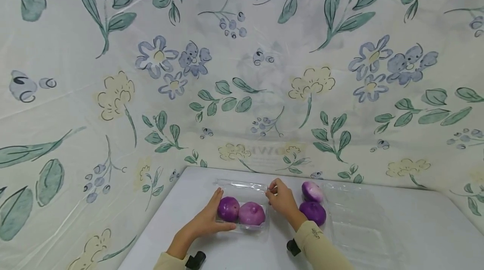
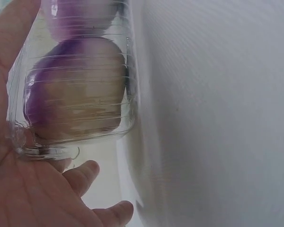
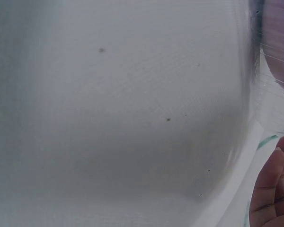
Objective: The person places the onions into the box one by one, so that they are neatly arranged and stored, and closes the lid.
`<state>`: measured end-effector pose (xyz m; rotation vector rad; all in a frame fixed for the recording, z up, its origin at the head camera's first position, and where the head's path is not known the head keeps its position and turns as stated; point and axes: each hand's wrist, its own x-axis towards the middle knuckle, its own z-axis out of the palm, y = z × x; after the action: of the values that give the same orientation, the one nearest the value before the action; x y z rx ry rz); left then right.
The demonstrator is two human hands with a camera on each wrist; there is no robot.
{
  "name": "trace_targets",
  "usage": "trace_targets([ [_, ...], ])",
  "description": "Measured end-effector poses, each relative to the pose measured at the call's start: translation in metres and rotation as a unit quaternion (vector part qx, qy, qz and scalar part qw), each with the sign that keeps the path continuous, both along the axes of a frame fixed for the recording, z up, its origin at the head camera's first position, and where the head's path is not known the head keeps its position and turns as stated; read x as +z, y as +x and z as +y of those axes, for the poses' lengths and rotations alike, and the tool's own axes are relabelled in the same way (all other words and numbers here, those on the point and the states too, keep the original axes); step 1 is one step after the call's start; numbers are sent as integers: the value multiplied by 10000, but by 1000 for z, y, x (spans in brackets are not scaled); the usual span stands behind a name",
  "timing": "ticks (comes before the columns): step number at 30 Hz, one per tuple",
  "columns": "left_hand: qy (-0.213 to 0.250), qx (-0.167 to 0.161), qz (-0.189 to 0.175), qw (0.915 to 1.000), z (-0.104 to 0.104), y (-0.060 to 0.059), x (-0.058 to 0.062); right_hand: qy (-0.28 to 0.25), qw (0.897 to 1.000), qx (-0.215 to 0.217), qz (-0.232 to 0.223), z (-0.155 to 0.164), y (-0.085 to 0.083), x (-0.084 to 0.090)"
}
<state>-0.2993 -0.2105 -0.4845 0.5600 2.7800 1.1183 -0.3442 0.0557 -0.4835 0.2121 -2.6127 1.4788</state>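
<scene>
At the left, the left hand (image 1: pixel 206 218) lies around the near left corner of a clear plastic box (image 1: pixel 245 226), its fingers fairly straight along the left wall and the thumb along the front; it steadies the box rather than clenching it, with the other fingertips spread past its end in the left wrist view. Inside the box sit two purple onions, a darker left onion (image 1: pixel 228 209) and a paler right onion (image 1: pixel 252 214), side by side, so the filling of this box looks done. Behind them the clear lid (image 1: pixel 242 186) stands raised at the far side; closing is not yet done. At the lid's right corner, the right hand (image 1: pixel 282 199) has its fingers bent and seems to pinch the edge between thumb and fingertips. Further right, a purple-and-white onion (image 1: pixel 312 191) and a dark purple onion (image 1: pixel 312 213) lie loose on the white table (image 1: pixel 435 223), one behind the other and outside any box. Just beside them, rightmost, a second clear container (image 1: pixel 359 236) lies open with no onion visible in it, so that part looks unstarted.
</scene>
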Motion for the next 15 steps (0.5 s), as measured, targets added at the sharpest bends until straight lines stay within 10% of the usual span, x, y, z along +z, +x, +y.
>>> trace_targets([
  [15, 149, 211, -190, 9995, 1, 2, 1, -9, 9990, 236, -382, 1, 6, 1],
])
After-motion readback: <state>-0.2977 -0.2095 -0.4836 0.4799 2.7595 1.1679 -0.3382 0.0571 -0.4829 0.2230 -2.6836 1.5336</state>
